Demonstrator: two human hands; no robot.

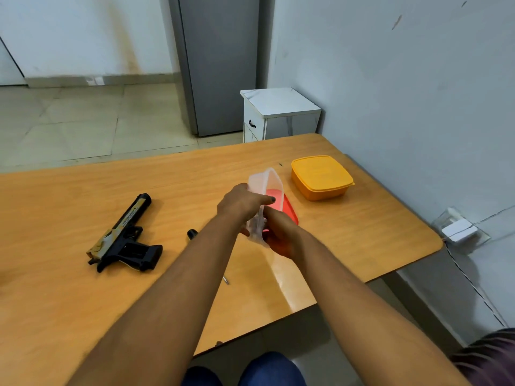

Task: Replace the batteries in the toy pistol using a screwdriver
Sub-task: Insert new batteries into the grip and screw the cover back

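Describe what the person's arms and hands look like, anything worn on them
Both forearms are bare, with no sleeves, watch, bracelets or gloves in view. The left hand has dark polish on the one nail that shows, at its thumb. No rings can be made out on it or on the right hand. No nails show on the right hand.

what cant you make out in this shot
Head view only:
- Contents of the clear box: tilted, and gripped by the left hand and right hand; batteries not visible.
- Red lid: mostly behind the box and hands.
- Screwdriver: left forearm covers the shaft; only handle end and tip show.
- Yellow box: lid on, contents hidden.
- Toy pistol: battery cover and screw too small.
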